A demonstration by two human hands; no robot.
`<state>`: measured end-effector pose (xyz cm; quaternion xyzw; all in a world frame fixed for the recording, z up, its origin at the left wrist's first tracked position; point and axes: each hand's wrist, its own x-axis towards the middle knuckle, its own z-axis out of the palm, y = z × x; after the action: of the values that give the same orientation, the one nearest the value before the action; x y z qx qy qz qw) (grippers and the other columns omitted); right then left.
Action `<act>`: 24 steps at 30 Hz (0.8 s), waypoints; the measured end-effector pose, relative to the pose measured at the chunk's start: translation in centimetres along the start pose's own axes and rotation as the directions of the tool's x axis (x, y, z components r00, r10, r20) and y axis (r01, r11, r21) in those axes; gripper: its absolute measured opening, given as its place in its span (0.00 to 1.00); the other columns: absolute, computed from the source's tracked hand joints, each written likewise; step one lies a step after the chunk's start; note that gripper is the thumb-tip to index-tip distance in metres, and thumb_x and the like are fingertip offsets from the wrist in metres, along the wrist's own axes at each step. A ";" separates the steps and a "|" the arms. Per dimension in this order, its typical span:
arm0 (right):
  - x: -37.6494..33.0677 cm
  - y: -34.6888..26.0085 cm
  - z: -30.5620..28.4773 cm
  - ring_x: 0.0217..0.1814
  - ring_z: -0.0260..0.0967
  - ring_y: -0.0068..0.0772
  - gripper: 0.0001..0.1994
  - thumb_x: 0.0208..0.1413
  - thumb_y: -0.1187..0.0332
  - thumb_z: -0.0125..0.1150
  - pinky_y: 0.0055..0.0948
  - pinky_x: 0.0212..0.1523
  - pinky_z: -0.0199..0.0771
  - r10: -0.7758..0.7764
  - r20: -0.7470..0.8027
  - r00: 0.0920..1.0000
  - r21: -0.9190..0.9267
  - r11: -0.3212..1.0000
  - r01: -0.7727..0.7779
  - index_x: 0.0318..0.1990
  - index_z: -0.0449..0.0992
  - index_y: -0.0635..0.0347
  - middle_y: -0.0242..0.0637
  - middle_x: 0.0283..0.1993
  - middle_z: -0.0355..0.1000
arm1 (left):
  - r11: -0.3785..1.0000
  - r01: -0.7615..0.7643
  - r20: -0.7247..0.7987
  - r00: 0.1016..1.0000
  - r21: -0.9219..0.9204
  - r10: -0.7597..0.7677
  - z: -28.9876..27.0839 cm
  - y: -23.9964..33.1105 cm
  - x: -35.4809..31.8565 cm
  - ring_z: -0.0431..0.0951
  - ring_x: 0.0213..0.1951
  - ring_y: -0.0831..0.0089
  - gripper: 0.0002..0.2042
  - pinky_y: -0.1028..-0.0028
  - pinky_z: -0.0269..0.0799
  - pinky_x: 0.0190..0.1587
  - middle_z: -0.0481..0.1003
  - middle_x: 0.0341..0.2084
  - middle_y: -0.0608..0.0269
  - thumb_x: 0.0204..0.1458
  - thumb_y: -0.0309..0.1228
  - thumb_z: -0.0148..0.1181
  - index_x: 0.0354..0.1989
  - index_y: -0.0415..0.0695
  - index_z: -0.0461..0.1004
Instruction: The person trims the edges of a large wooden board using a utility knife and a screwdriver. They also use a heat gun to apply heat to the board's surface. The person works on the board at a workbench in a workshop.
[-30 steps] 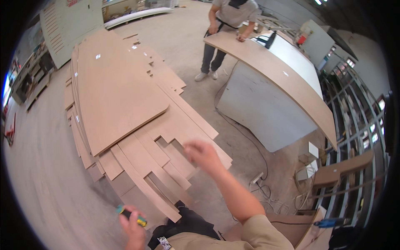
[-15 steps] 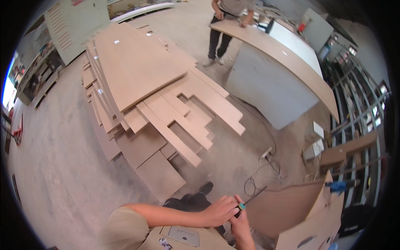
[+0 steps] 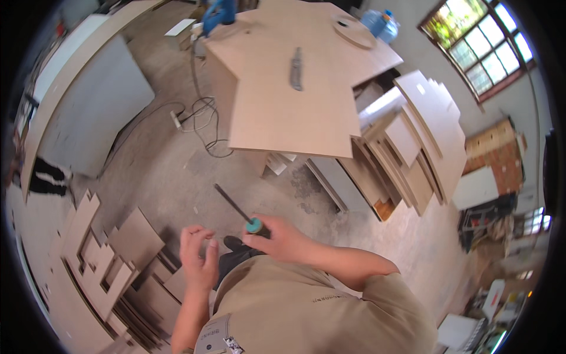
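My right hand is closed around the teal and dark handle of a file. Its long dark blade points up and to the left, away from my body. My left hand is beside it on the left, empty, with loosely bent fingers and the thumb apart. Both hands are in front of my waist, above the floor. Beyond them stands a pale wooden workbench with an angular top. A long grey tool, its kind unclear, lies on that top.
A blue power tool and a round board rest on the bench, with a large water bottle behind. Cut panels lean at right. More boards are stacked lower left. A cable loops across the floor.
My view has swung right, from the board stack to the workbench. The hands, formerly together on the file, are now apart; the left has let go and the right keeps the handle.
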<state>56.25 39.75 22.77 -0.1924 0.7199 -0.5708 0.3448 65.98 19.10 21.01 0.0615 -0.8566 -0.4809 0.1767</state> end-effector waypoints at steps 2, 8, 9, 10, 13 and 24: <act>-3.1 0.9 -3.8 0.35 0.66 0.20 0.08 0.61 0.66 0.65 0.27 0.39 0.70 0.000 -0.176 0.984 -0.007 1.000 -0.001 0.40 0.77 0.60 0.29 0.32 0.73 | 0.979 -0.184 0.055 0.982 0.090 0.180 0.5 1.1 3.7 0.74 0.41 0.61 0.05 0.67 0.70 0.49 0.74 0.36 0.54 0.57 0.24 0.58 0.39 0.37 0.75; -10.8 8.2 -13.4 0.32 0.66 0.19 0.04 0.58 0.70 0.66 0.25 0.37 0.70 0.094 -0.620 0.779 0.015 0.994 -0.108 0.36 0.78 0.60 0.27 0.29 0.72 | 0.911 -0.383 0.247 0.908 0.155 0.339 5.3 8.8 16.0 0.78 0.37 0.55 0.07 0.66 0.73 0.43 0.76 0.33 0.52 0.53 0.22 0.62 0.39 0.36 0.77; -11.6 9.5 -14.5 0.33 0.66 0.19 0.03 0.57 0.72 0.65 0.25 0.37 0.70 0.141 -0.673 0.726 0.085 0.990 -0.113 0.35 0.78 0.60 0.26 0.30 0.72 | 0.855 -0.498 0.341 0.837 0.147 0.429 7.6 9.6 17.7 0.78 0.39 0.54 0.08 0.64 0.74 0.44 0.77 0.35 0.52 0.52 0.24 0.63 0.40 0.37 0.77; -12.2 10.6 -15.5 0.33 0.67 0.19 0.03 0.57 0.73 0.65 0.24 0.37 0.70 0.135 -0.709 0.693 0.105 0.991 -0.085 0.35 0.78 0.60 0.26 0.30 0.72 | 0.805 -0.572 0.419 0.776 0.155 0.471 10.2 10.2 19.4 0.79 0.41 0.53 0.09 0.62 0.74 0.45 0.77 0.37 0.52 0.52 0.25 0.65 0.40 0.38 0.78; -13.3 12.9 -16.8 0.34 0.68 0.19 0.02 0.57 0.74 0.65 0.24 0.39 0.70 0.211 -0.777 0.594 0.216 0.974 -0.063 0.36 0.78 0.61 0.26 0.31 0.73 | 0.587 -0.809 0.652 0.446 0.003 0.613 19.3 10.7 23.0 0.76 0.50 0.53 0.15 0.56 0.71 0.57 0.77 0.44 0.54 0.51 0.30 0.68 0.46 0.41 0.77; -8.7 12.1 -15.0 0.35 0.76 0.30 0.06 0.59 0.70 0.66 0.30 0.42 0.75 0.461 -0.858 0.227 0.422 0.884 -0.203 0.40 0.78 0.59 0.34 0.33 0.78 | 0.161 -0.331 0.360 -0.726 -0.930 0.586 30.2 8.9 26.3 0.78 0.43 0.55 0.09 0.57 0.75 0.52 0.76 0.33 0.57 0.43 0.34 0.64 0.26 0.43 0.73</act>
<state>52.90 59.26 15.28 0.3764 0.7374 -0.5608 -0.0093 31.18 40.75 20.60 -0.8669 -0.4195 -0.1815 -0.1990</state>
